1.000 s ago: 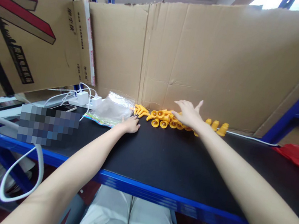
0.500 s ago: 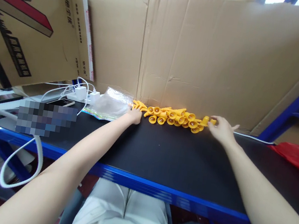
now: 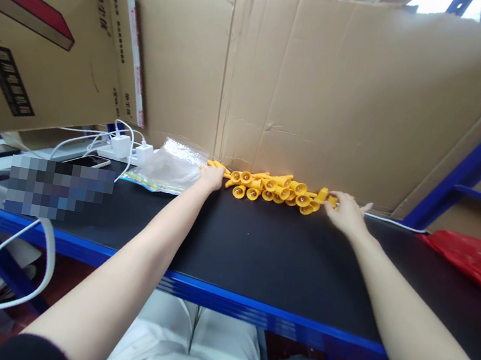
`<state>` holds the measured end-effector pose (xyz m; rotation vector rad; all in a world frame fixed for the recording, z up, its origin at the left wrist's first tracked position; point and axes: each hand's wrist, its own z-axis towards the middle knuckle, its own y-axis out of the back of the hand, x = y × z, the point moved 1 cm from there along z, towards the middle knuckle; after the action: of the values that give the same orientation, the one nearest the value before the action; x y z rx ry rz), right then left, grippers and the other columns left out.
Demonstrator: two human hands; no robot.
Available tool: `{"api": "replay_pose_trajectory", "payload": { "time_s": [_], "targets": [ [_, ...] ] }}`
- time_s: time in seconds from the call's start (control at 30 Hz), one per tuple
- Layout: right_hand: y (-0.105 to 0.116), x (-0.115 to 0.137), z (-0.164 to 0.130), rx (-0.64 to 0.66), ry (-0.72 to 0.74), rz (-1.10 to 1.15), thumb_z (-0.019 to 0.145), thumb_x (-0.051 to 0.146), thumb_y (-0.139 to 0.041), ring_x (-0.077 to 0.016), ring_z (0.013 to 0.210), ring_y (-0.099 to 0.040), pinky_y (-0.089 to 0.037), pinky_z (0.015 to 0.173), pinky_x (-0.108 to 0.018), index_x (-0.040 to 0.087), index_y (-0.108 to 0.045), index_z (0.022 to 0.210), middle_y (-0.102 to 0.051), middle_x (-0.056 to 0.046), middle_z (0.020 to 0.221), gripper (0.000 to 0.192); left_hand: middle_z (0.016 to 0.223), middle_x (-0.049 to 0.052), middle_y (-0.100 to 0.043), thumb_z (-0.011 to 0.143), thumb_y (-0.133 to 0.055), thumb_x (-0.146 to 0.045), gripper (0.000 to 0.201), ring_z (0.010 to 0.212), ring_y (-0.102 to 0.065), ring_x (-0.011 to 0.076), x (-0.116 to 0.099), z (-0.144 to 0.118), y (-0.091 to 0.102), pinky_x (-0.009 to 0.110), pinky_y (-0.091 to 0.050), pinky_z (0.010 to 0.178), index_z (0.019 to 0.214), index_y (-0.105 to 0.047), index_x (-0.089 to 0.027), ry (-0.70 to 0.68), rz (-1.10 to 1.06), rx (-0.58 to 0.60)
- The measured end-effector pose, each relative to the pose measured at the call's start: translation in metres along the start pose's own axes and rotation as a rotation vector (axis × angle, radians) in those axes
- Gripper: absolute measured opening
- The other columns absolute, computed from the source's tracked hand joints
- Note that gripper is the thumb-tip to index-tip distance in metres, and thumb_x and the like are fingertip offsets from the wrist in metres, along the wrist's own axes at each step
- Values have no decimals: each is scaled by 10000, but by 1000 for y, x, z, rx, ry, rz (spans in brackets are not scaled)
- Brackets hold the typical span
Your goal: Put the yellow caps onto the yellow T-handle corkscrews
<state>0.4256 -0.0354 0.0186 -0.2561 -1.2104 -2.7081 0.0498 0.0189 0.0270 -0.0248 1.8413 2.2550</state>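
A long pile of yellow plastic horn-shaped pieces point(image 3: 269, 186) lies along the back of the black shelf, many with their flared, cup-like ends facing me. At the pile's left end, my left hand point(image 3: 212, 176) has its fingers curled over some of the pieces; narrow yellow tips show just beyond it. My right hand point(image 3: 346, 213) is at the other end, thumb and fingers closed around a yellow piece there, partly hidden by the fingers. One piece near those fingers stands with its wide end down.
A clear plastic bag point(image 3: 168, 168) lies left of the pile, near white chargers and cables point(image 3: 121, 146). A red plastic bag point(image 3: 476, 262) is at the right. Cardboard point(image 3: 337, 98) walls the back; a blue metal edge point(image 3: 247, 307) runs along the front.
The view has shifted slightly, so everything sits a little further left. My left hand has moved further over the pieces at its end. The pile keeps much the same shape.
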Motion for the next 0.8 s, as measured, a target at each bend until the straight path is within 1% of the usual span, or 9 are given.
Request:
{"api": "replay_pose_trajectory", "payload": {
  "time_s": [0.07,0.13,0.23,0.33,0.47,0.57,0.7,0.8],
  "targets": [
    [0,1,0,-3,-3,4,747,305,-461,-321,1062,-553,-159,947,-733,191,-611,1000,-632,-125,1109,316,1151,161,-611,804,-465,-172,341,1096,-555,303,3,3,2,477,-385,948,1123,-584,-181,25,9,-38],
    [0,2,0,4,-13,12,750,310,-453,-318,1071,-552,-124,957,-737,192,-608,1012,-630,-120,1126,327,1134,123,-626,810,-467,-195,297,1063,-578,274,5,7,4,409,-437,897,1073,-605,-212,49,9,-86],
    [0,3,-1,24,-22,36,756,316,-440,-320,1098,-541,-65,964,-744,192,-603,1022,-626,-117,1151,336,1096,120,-645,819,-465,-214,256,1036,-593,252,6,15,5,349,-464,849,1023,-618,-194,63,-92,-174],
    [1,4,-2,21,-13,47,757,304,-442,-317,1083,-554,-68,960,-750,195,-604,1011,-634,-112,1139,320,1050,120,-663,815,-495,-217,213,1011,-603,229,6,23,8,305,-459,838,978,-620,-161,119,-254,-257],
    [1,4,-2,-18,8,37,752,281,-452,-310,1040,-577,-97,951,-752,205,-615,981,-648,-103,1092,291,1052,107,-668,811,-547,-241,156,992,-608,200,8,30,14,269,-442,827,920,-620,-156,285,-474,-334],
    [1,6,-2,-30,13,46,756,280,-453,-302,1028,-579,-100,958,-743,202,-617,986,-648,-105,1084,293,995,93,-678,823,-541,-269,148,938,-618,183,11,32,19,256,-438,790,870,-623,-155,347,-600,-402],
    [1,7,-2,-22,9,50,760,282,-455,-287,981,-595,-94,965,-737,200,-620,996,-650,-103,1069,299,905,80,-682,842,-511,-312,210,854,-618,172,17,32,31,248,-431,749,812,-638,-147,341,-694,-511],
    [1,6,-1,-17,4,50,759,280,-455,-292,1012,-585,-91,966,-737,194,-619,1000,-646,-107,1082,304,831,73,-676,850,-500,-348,266,815,-611,177,22,29,45,255,-430,746,778,-652,-141,307,-706,-586]
  ]
}}
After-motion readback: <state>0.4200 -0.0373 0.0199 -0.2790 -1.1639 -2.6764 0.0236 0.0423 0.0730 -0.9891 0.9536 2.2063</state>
